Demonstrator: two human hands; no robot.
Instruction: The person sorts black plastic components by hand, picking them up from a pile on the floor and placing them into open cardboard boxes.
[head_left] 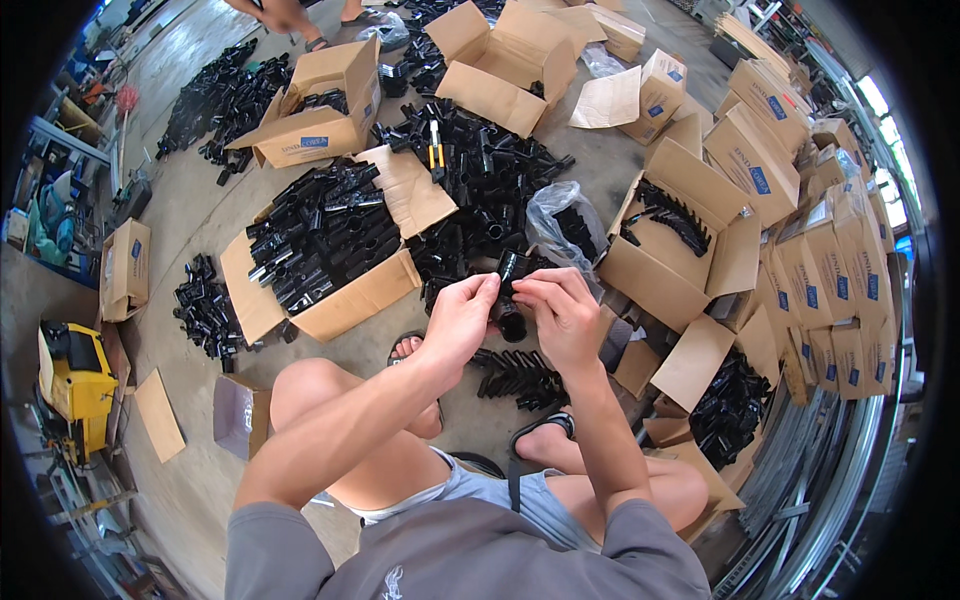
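In front of my knees, both hands meet at a glossy black tubular fitting (511, 318) with a wide round end pointing down. My left hand (463, 318) is closed, thumb and fingers pinching its upper left side. Closed as well, my right hand (560, 308) pinches at its upper right side; any small piece between those fingertips is too small to tell. Just below the hands, similar black fittings (520, 380) lie in neat rows on the floor between my feet. Beyond the hands spreads a large pile of loose black fittings (480, 190).
An open cardboard box (375, 300) full of black fittings stands at left. Another open box (650, 280) at right holds a curved row of them. A clear plastic bag (548, 212) and a yellow-handled tool (436, 150) lie amid the pile. Stacked cartons (830, 275) line the right.
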